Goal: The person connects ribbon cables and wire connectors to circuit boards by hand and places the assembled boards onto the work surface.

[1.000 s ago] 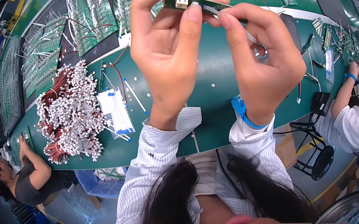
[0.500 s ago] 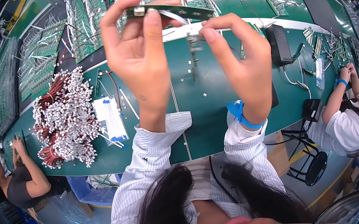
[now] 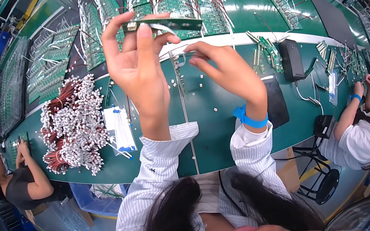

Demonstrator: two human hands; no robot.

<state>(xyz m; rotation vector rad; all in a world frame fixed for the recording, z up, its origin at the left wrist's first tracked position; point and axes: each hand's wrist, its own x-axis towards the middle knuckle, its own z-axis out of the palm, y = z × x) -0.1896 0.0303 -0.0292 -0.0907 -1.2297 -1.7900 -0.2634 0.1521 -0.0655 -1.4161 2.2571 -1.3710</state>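
Observation:
My left hand (image 3: pixel 142 69) is raised above the bench, with thumb and fingers closed on a narrow green circuit board (image 3: pixel 176 23). A white connector sits at the board's left end, and a white flat cable (image 3: pixel 158 27) curves out beneath it. My right hand (image 3: pixel 223 64) hovers just below the board's right end, its fingers loosely bent and slightly apart. Beside its fingertips is a thin, blurred strip with small parts along it (image 3: pixel 178 68); whether it hangs from the cable cannot be made out. A blue band (image 3: pixel 250 117) circles my right wrist.
Left on the green bench (image 3: pixel 218 148) lie bundled red wires with white connectors (image 3: pixel 74 127) and white cables (image 3: pixel 123 129). On the right are loose narrow boards (image 3: pixel 271 52), a black adapter (image 3: pixel 291 59) and a dark pad (image 3: pixel 275 102). Wired board panels (image 3: pixel 174 9) line the back. Co-workers sit either side.
Both hands have shifted left and slightly down, the board moving with the left hand. My right hand has turned, and its fingers have moved from the board's right end to below it.

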